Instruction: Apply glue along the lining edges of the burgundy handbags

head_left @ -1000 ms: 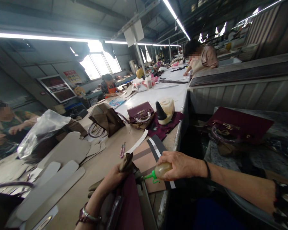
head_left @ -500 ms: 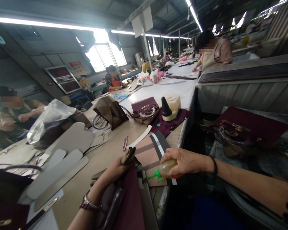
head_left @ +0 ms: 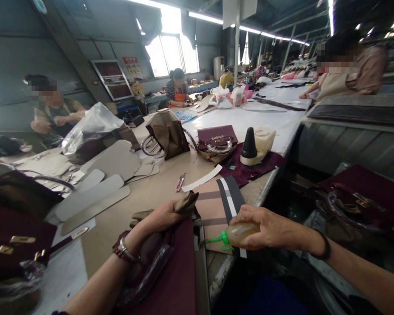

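Note:
My left hand (head_left: pixel 164 215) is closed on the brown lining (head_left: pixel 188 201) of a burgundy handbag (head_left: pixel 180 271), which lies along the table's near edge with its plastic-wrapped handle on the left. In my right hand (head_left: pixel 265 225) is a squeeze bottle (head_left: pixel 238 234) of amber liquid, tipped sideways. Its green nozzle points left at the bag's open edge; whether the tip touches is too small to tell. Under and behind the bottle lies a pinkish board (head_left: pixel 212 203) with dark bands, beside a black-and-white strip (head_left: pixel 228 197).
Pink-handled snips (head_left: pixel 180 183) lie ahead of my left hand. A pot with a black cone (head_left: pixel 249 146) stands on burgundy scraps. Finished-looking bags (head_left: pixel 218 142) and grey panels (head_left: pixel 98 192) cover the table. Another bag (head_left: pixel 364 197) rests at right. Co-workers (head_left: pixel 348 70) sit around.
My view has swung, so the surroundings sit farther right in the picture. Both hands keep their grips, and the nozzle stays close to the bag's edge.

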{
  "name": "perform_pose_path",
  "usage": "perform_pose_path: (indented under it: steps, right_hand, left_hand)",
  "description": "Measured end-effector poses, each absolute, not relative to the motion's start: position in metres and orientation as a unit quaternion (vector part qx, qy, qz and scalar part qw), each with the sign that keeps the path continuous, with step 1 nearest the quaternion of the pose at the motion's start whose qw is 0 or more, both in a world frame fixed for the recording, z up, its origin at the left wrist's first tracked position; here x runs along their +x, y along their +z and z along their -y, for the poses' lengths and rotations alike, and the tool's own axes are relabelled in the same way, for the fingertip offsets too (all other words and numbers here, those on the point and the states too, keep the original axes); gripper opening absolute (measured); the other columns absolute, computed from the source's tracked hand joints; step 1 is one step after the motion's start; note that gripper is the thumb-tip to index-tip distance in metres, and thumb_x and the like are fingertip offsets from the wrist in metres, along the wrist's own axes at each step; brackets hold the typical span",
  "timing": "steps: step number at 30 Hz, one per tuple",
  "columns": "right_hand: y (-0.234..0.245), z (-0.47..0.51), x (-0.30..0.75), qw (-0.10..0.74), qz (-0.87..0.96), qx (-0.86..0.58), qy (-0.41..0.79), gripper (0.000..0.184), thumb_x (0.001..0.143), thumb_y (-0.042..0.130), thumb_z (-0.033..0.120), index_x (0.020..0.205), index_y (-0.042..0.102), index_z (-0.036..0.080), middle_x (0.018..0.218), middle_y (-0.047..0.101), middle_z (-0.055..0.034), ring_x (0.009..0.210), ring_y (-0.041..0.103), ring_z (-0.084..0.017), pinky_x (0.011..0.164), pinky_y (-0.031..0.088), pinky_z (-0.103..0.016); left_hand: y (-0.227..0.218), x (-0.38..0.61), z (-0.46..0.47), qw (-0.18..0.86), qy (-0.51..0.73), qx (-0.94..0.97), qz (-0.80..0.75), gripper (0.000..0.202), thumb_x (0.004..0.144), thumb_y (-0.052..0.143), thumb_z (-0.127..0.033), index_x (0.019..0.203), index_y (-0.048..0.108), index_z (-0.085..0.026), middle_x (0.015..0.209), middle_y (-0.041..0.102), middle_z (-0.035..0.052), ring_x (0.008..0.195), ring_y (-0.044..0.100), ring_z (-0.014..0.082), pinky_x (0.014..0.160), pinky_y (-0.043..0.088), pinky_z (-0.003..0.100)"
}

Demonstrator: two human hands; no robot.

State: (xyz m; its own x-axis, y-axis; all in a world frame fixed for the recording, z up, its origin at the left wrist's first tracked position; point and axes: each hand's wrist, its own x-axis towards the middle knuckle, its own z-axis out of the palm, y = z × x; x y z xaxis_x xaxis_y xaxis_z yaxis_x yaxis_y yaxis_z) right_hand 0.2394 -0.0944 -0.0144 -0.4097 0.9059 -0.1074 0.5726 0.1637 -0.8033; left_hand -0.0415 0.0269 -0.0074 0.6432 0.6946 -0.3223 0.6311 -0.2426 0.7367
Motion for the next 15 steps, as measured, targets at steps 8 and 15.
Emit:
perform_pose_path:
  steps: [8, 15]
  right_hand:
    - [-0.0143, 0.096, 0.2422, 0.17, 0.744, -0.479, 0.434, 0.036, 0.066, 0.065, 0.018, 0.102, 0.068, 0.02, 0.089, 0.055, -0.0011, 0.081, 0.056, -0.017, 0.073, 0.043, -0.025]
    - [-0.0196, 0.0899, 0.2445, 0.203, 0.737, -0.517, 0.385, 0.036, 0.074, 0.064, 0.027, 0.109, 0.065, 0.02, 0.095, 0.055, -0.0037, 0.088, 0.056, -0.02, 0.08, 0.043, -0.03]
  left_hand:
    - [-0.0062, -0.0388, -0.0258, 0.446, 0.026, 0.801, -0.399, 0.028, 0.073, 0.056, -0.039, 0.087, 0.061, -0.016, 0.082, 0.062, -0.0004, 0.079, 0.054, 0.0172, 0.073, 0.041, 0.024]
    - [-0.0048, -0.0389, -0.0241, 0.43, 0.019, 0.807, -0.404, 0.031, 0.076, 0.053, -0.044, 0.087, 0.06, -0.015, 0.082, 0.061, 0.0009, 0.078, 0.054, 0.0183, 0.071, 0.04, 0.026]
